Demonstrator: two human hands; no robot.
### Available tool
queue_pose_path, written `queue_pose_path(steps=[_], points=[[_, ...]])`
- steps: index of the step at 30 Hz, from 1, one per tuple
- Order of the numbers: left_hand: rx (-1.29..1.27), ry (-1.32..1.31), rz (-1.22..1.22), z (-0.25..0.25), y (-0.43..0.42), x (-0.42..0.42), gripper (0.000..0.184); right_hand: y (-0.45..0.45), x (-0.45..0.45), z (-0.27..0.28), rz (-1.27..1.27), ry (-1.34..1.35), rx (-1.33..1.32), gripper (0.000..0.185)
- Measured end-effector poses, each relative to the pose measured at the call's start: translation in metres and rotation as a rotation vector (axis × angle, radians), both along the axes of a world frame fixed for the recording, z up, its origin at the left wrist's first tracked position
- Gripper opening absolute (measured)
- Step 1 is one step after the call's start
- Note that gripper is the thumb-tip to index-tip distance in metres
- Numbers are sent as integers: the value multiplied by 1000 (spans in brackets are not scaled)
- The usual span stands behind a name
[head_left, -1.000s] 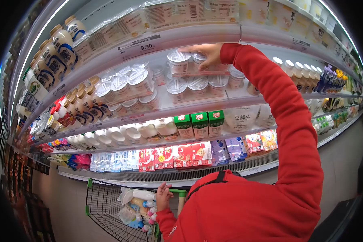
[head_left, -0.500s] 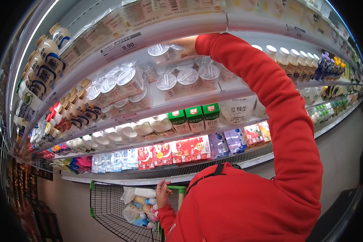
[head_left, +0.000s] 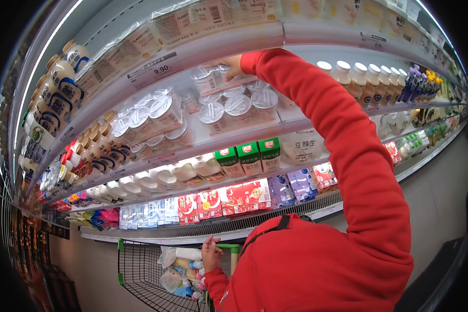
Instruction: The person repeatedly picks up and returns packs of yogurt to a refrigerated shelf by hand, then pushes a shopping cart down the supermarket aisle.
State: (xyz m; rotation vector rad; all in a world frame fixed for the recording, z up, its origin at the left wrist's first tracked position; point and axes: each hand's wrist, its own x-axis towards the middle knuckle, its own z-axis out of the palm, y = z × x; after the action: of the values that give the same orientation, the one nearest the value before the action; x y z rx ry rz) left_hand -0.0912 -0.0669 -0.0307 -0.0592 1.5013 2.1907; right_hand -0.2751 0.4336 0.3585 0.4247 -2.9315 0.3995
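My right hand (head_left: 233, 67) reaches up in a red sleeve under the upper shelf edge. Its fingers are closed over a multipack of yogurt cups (head_left: 205, 81) with clear lids, above other yogurt cups (head_left: 238, 105) on the same shelf. My left hand (head_left: 211, 254) hangs low beside the green cart handle (head_left: 228, 246), fingers loosely apart with nothing visible in them. Whether it touches the handle I cannot tell.
The shopping cart (head_left: 140, 265) holds bagged and bottled goods (head_left: 179, 270). More yogurt packs (head_left: 140, 117) stand left, white-capped bottles (head_left: 360, 80) right. Green cartons (head_left: 248, 158) and red boxes (head_left: 244, 196) fill lower shelves. A price rail (head_left: 161, 70) overhangs my right hand.
The whole view has shifted slightly, with the shelves lower in the picture. My right hand still grips the multipack, and more of the pack's front shows. My left hand stays by the handle.
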Motion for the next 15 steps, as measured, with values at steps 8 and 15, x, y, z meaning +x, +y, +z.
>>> queue_pose_path(steps=[8,15], points=[[-19,-22,22,3,3,1,32,32,2,-10,-158,84,95,83],[-28,3,-6,4,0,3,33,24,33,-10,-150,260,97,64]])
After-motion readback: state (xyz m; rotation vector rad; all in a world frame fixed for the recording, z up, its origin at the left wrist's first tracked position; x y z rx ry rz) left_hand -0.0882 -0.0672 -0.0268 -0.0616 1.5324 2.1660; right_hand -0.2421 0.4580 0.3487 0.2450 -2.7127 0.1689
